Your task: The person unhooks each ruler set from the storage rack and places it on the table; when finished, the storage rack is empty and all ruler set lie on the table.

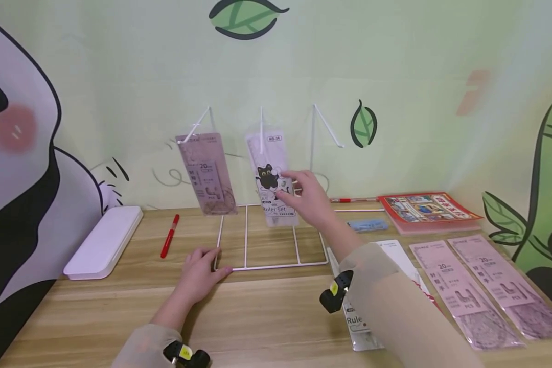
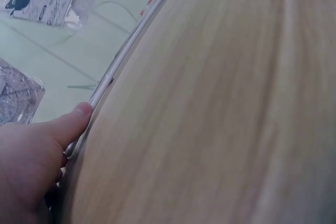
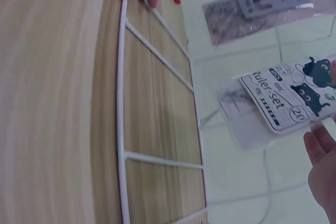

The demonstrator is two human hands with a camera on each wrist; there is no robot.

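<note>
A white wire display rack (image 1: 276, 266) stands on the wooden table, with hooks rising from its back. My left hand (image 1: 198, 276) holds the near left corner of its base, the thumb (image 2: 79, 119) lying along the front wire. On the middle hook hangs a clear ruler-set packet (image 1: 268, 153) printed with black cats. My right hand (image 1: 310, 199) grips that packet at its right edge, thumb in front and some fingers (image 3: 317, 142) behind. The left hook carries a pink ruler packet (image 1: 206, 176), tilted slightly. The right hook (image 1: 328, 127) is bare.
To the left lie a white case (image 1: 103, 245) and a red pen (image 1: 170, 236). At right are two pink ruler packets (image 1: 460, 291), a white ruler-set packet (image 1: 359, 335) partly under the right forearm, a blue packet (image 1: 368, 225) and a red-bordered booklet (image 1: 425, 208). A patterned backdrop stands behind.
</note>
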